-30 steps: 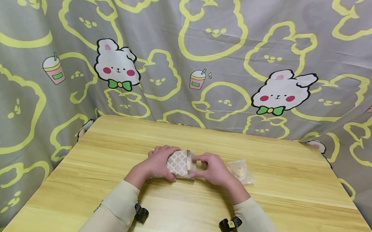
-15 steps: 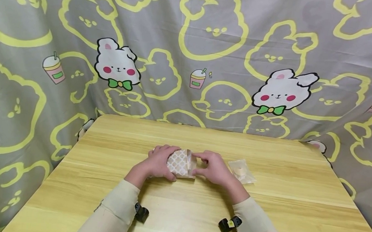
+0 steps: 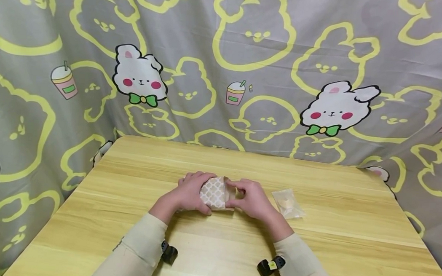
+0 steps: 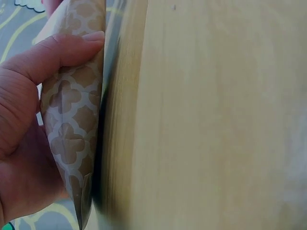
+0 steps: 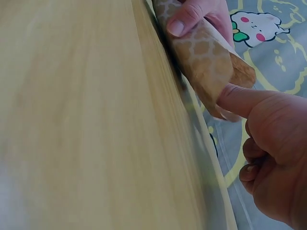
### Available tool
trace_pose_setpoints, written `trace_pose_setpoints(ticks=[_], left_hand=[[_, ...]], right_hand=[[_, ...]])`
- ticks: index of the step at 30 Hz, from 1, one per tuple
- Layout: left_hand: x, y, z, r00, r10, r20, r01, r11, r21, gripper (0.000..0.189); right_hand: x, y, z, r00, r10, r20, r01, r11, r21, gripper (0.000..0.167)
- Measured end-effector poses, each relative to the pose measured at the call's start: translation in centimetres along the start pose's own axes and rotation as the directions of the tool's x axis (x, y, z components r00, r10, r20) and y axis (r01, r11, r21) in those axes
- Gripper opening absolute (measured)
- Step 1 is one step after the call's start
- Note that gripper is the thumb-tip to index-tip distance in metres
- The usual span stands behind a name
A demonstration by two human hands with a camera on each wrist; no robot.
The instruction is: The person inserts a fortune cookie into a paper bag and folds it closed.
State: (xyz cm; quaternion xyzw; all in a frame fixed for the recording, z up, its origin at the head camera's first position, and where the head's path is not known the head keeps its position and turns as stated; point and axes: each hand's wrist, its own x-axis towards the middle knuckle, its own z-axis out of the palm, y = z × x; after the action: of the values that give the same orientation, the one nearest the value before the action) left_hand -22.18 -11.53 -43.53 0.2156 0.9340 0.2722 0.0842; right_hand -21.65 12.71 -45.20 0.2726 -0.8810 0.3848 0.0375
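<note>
A tan paper bag (image 3: 214, 192) with a white quatrefoil print lies on its side on the table. My left hand (image 3: 192, 192) grips its left part, thumb on the near side; the left wrist view shows that thumb pressed across the printed paper bag (image 4: 72, 139). At the bag's right end the mouth (image 3: 230, 193) gapes. My right hand (image 3: 253, 200) holds this mouth, forefinger at the far edge and thumb at the near edge. In the right wrist view the right thumb (image 5: 244, 99) reaches into the mouth, while other fingers curl below. The bag's contents are hidden.
Right of my right hand lies a small clear packet (image 3: 288, 203) with something pale inside. The wooden table (image 3: 214, 247) ends at a grey curtain (image 3: 197, 35) printed with yellow outlines and white rabbits. Black wrist cameras hang from both sleeves.
Translucent plastic seen in the bag's mouth earlier has gone from sight, and the mouth looks wider. My right thumb and forefinger have shifted slightly left. The clear packet stays put.
</note>
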Motion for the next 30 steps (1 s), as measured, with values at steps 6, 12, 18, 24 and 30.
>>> trace_pose_setpoints(ticks=[6, 12, 18, 24, 30], left_hand=[[0.2, 0.2, 0.4, 1.0, 0.015, 0.007, -0.015, 1.0, 0.006, 0.106], [0.1, 0.4, 0.6, 1.0, 0.008, 0.005, -0.008, 1.0, 0.002, 0.106], [0.0, 0.6, 0.7, 1.0, 0.001, 0.01, -0.001, 1.0, -0.003, 0.104], [0.0, 0.5, 0.5, 1.0, 0.003, 0.007, -0.003, 1.0, 0.002, 0.105], [0.1, 0.5, 0.3, 1.0, 0.0, 0.003, 0.0, 1.0, 0.005, 0.106]], right_hand=[[0.2, -0.1, 0.5, 1.0, 0.005, 0.021, -0.004, 1.0, -0.016, 0.052], [0.3, -0.2, 0.9, 0.999, -0.013, 0.031, 0.016, 0.997, -0.081, 0.043], [0.2, -0.2, 1.1, 0.999, -0.016, 0.035, 0.02, 0.994, -0.11, 0.037], [-0.3, -0.4, -0.2, 0.999, 0.04, 0.004, -0.04, 0.998, -0.047, 0.048], [-1.0, -0.2, -2.1, 0.995, 0.099, -0.016, -0.1, 0.995, -0.021, 0.057]])
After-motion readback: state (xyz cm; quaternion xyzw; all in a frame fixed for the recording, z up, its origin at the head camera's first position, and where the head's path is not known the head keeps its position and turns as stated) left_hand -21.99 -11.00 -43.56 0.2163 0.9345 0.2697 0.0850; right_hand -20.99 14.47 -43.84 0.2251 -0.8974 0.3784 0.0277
